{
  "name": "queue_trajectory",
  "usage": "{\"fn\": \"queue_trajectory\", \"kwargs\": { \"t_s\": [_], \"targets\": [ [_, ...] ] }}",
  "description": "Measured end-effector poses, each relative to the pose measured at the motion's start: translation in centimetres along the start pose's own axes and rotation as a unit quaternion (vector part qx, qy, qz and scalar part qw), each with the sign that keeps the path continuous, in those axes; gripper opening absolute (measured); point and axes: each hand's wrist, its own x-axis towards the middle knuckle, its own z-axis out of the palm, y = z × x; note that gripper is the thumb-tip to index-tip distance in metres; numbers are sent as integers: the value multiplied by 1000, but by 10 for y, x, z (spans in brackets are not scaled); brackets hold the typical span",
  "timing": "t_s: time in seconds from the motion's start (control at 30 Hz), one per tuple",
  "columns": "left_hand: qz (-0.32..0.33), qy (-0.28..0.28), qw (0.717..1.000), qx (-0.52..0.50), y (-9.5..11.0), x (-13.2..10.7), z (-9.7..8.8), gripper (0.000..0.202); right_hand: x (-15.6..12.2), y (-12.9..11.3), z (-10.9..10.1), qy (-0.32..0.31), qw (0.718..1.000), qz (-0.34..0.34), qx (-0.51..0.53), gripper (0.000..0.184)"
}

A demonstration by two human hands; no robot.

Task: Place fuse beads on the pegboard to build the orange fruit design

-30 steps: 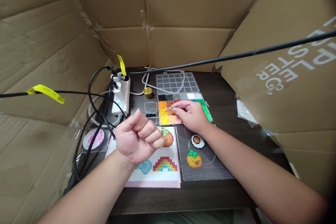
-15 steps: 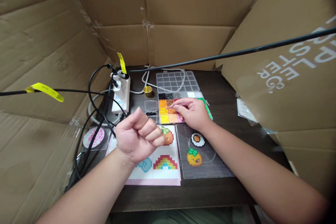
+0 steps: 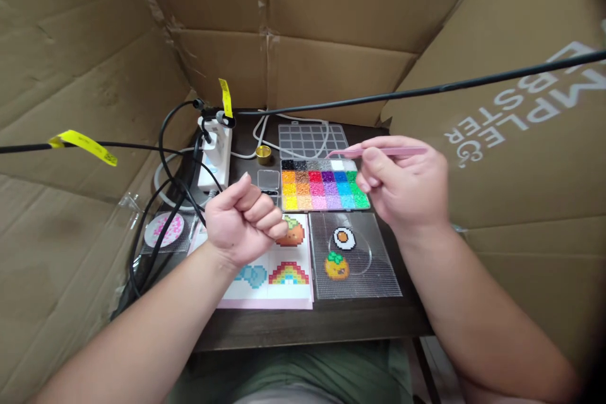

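My right hand grips pink tweezers with their thin bent tip pointing left. The hand is raised at the right of a bead box whose compartments hold small beads sorted by colour. No bead can be made out at the tip. My left hand is closed in a fist, thumb uppermost, over a printed pattern sheet; nothing shows in it. On a clear pegboard lie a fried-egg bead figure and an orange fruit bead figure with green leaves.
A white power strip with tangled black cables stands at the left. Near it are a small gold tin and a round dish of pink beads. A black cable crosses high up. Cardboard walls enclose the table.
My right hand has lifted away from the bead box to the right and nearer, still holding the tweezers. My left hand stays in a fist. The view has shifted slightly.
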Motion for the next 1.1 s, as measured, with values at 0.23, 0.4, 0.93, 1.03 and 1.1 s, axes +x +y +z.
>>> {"fn": "queue_trajectory", "kwargs": {
  "t_s": [0.23, 0.4, 0.93, 1.03, 1.1],
  "targets": [
    [-7, -26, 1000, -15, -1, -1, -2, 54, -25, 12, -8, -21, 997, 46, -53, 9],
    [-16, -28, 999, -29, -1, -1, -2, 50, -26, 36, -8, -35, 990, 111, -76, 14],
    [-63, -58, 993, -83, -8, -1, -5, 52, -18, 74, 12, -41, 985, 141, -87, 18],
    [-67, -61, 992, -90, -8, -1, -6, 53, -18, 74, 12, -42, 985, 148, -83, 18],
    [-67, -64, 991, -93, -8, -1, -6, 53, -18, 73, 12, -41, 984, 153, -77, 19]
  ]
}}
